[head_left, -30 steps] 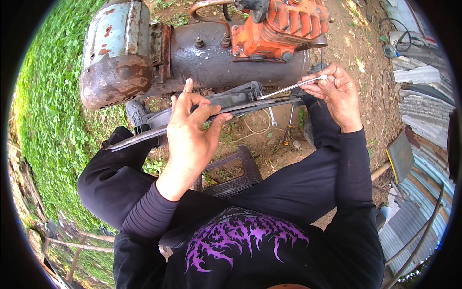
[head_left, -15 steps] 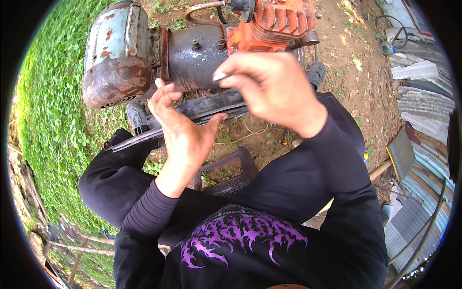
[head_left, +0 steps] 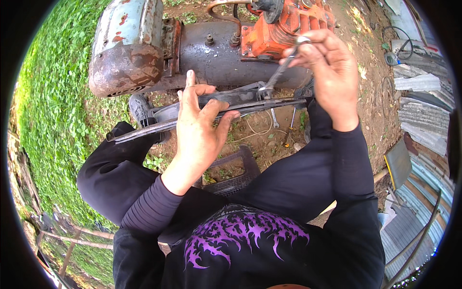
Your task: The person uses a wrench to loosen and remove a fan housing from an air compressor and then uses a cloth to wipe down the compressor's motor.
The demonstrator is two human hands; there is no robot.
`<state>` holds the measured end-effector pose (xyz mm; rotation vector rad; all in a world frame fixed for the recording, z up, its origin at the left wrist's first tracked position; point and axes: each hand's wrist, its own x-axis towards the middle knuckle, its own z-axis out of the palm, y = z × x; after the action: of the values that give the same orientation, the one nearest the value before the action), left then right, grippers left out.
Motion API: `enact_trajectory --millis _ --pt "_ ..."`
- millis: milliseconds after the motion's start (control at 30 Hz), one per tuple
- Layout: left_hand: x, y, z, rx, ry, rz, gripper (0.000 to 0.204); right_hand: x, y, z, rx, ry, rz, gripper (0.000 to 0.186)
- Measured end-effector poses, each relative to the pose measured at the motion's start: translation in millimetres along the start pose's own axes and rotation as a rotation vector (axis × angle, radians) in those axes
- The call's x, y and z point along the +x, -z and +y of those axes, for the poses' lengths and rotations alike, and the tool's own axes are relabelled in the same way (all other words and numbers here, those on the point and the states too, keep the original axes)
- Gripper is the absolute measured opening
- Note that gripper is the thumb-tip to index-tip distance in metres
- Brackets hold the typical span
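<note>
A wrench (head_left: 280,72) slants down from my right hand (head_left: 329,72), whose fingers are closed round its upper end. Its lower end meets a small fitting (head_left: 264,93) on a long dark metal frame (head_left: 154,126), which lies across in front of my knees. My left hand (head_left: 201,118) grips the frame's middle, with the thumb at the near edge and other fingers across the top; one finger points up. Just beyond are the compressor's dark cylindrical tank (head_left: 202,60), a rusty grey motor (head_left: 127,50) and an orange finned pump head (head_left: 284,33).
Below the frame, another wrench (head_left: 275,118) and a screwdriver (head_left: 290,127) lie on the dirt. A dark plastic stool or crate (head_left: 248,161) stands between my legs. Grass (head_left: 53,115) covers the left side; corrugated sheets (head_left: 423,125) line the right.
My right hand has moved right and up from over the frame, and the wrench now shows clearly against the fitting. My left hand has shifted slightly right along the frame. The view has shifted slightly.
</note>
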<state>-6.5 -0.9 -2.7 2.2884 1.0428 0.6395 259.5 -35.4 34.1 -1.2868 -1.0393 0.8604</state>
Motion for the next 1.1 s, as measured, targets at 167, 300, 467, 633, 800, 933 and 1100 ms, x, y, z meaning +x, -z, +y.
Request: enact_trajectory --millis 167,300,467,633,800,933,1100 --pt "-1 -2 0 -0.063 0.021 -0.018 0.022 -19 48 12 0.017 -0.206 0.104 0.009" --pt "3 -3 -2 -0.015 0.006 -0.008 0.023 -26 50 22 0.032 -0.267 0.106 0.009" --pt "5 -2 1 -0.027 0.033 -0.005 0.026 -35 53 28 0.103 -0.368 0.124 0.01" --pt "6 -3 2 0.005 0.022 -0.007 0.025 -40 61 29 0.127 -0.357 0.123 0.01" --pt "4 -3 4 -0.015 0.036 -0.009 0.024 -38 53 23 0.121 -0.298 0.077 0.009" --pt "3 -4 1 -0.006 0.01 -0.012 0.038 -30 12 6 0.015 -0.113 0.008 0.008" --pt "-2 -13 -8 -0.061 -0.021 0.209 0.087 -13 -51 -7 -0.535 0.208 -0.153 0.003"
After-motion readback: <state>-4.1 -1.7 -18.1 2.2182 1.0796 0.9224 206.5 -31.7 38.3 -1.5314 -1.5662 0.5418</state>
